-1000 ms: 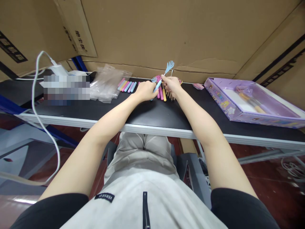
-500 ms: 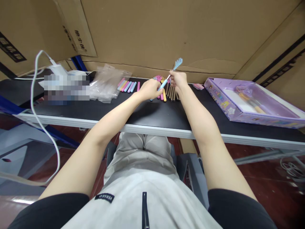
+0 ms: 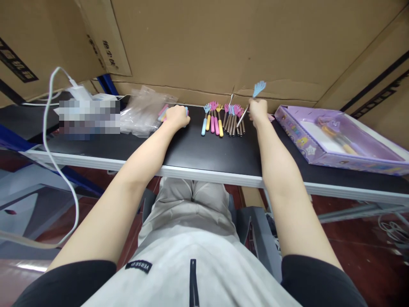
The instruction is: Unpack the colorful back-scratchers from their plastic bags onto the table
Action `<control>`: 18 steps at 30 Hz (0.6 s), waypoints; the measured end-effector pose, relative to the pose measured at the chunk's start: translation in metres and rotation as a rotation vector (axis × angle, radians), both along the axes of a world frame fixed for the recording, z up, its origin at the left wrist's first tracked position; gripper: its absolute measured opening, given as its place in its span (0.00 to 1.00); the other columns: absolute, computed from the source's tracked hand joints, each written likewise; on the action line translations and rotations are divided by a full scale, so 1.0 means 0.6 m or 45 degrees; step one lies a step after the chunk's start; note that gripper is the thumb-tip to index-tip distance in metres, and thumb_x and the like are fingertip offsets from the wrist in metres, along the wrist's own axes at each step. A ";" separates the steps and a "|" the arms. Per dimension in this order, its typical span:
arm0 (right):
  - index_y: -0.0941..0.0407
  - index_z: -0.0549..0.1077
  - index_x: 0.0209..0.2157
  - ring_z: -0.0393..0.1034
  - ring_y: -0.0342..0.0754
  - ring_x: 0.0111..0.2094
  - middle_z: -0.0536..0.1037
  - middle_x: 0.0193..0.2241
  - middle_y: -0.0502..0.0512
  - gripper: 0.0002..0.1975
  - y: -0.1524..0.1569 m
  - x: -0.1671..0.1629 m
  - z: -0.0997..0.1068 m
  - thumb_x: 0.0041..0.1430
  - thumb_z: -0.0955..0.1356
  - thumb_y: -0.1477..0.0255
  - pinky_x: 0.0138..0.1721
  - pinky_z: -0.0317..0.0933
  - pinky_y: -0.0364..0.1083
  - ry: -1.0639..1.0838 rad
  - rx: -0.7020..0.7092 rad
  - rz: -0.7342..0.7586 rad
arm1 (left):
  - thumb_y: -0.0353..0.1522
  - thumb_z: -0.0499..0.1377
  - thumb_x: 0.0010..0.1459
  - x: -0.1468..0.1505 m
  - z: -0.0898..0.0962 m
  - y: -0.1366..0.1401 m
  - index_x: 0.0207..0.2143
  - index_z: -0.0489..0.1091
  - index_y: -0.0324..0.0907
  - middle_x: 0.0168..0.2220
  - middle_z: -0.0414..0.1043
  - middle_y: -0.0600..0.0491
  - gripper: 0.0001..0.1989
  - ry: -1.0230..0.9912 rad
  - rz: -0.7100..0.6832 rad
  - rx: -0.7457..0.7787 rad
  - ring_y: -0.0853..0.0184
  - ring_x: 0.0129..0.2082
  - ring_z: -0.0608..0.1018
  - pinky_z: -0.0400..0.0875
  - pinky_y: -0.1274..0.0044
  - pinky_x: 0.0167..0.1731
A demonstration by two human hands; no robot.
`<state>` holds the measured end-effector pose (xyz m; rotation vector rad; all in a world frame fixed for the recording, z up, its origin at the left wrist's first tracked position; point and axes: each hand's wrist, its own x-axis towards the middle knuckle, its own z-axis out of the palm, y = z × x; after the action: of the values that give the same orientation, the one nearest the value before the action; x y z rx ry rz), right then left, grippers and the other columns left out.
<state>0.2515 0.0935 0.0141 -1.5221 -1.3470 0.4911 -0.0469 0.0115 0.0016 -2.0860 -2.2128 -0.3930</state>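
Firstly, left of centre: clear plastic bags [image 3: 137, 114], beside coloured handles [image 3: 162, 113] mostly covered by my left hand [image 3: 177, 117]; whether its curled fingers grasp one or merely rest there, I cannot tell. Item, centre: five handled scratchers [image 3: 212, 123], side by side on the black tabletop [image 3: 207, 155]. Item, right of centre: a cluster of bare-rod scratchers [image 3: 230, 123], heads pink and blue. Item, farther right: one blue-headed scratcher [image 3: 259, 88], my right hand [image 3: 258, 111] closed round its rod just below the head. Hazard, as I judge: its low end crosses the cluster and could drag neighbours askew if swept sideways; a slack hold could let it twist. Orientation: head towards upper right, long axis slanting to a bare lower-left end. Last, right edge: open purple box [image 3: 351, 161].
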 end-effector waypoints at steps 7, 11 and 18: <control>0.56 0.67 0.25 0.78 0.55 0.42 0.75 0.28 0.58 0.16 -0.021 -0.037 -0.018 0.70 0.65 0.73 0.55 0.71 0.57 -0.297 -0.057 -0.033 | 0.38 0.50 0.75 -0.001 -0.006 0.002 0.61 0.75 0.28 0.59 0.78 0.29 0.26 -0.040 0.153 0.007 0.46 0.61 0.80 0.74 0.64 0.59; 0.59 0.73 0.29 0.79 0.59 0.48 0.79 0.35 0.63 0.13 -0.025 -0.040 -0.025 0.70 0.65 0.70 0.56 0.70 0.57 -0.384 -0.067 -0.020 | 0.39 0.48 0.76 0.002 -0.002 -0.005 0.61 0.75 0.27 0.60 0.76 0.27 0.28 -0.037 0.167 0.008 0.44 0.61 0.79 0.74 0.64 0.59; 0.63 0.80 0.43 0.78 0.65 0.55 0.82 0.46 0.73 0.17 -0.035 -0.051 -0.027 0.73 0.66 0.65 0.60 0.68 0.60 -0.523 -0.184 -0.021 | 0.38 0.47 0.75 0.000 -0.002 -0.003 0.61 0.75 0.27 0.59 0.76 0.27 0.28 -0.029 0.145 0.023 0.43 0.59 0.80 0.74 0.62 0.57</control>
<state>0.2209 0.0725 -0.0019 -1.8196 -1.6372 0.2767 -0.0467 0.0100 0.0002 -1.9445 -2.3186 -0.4280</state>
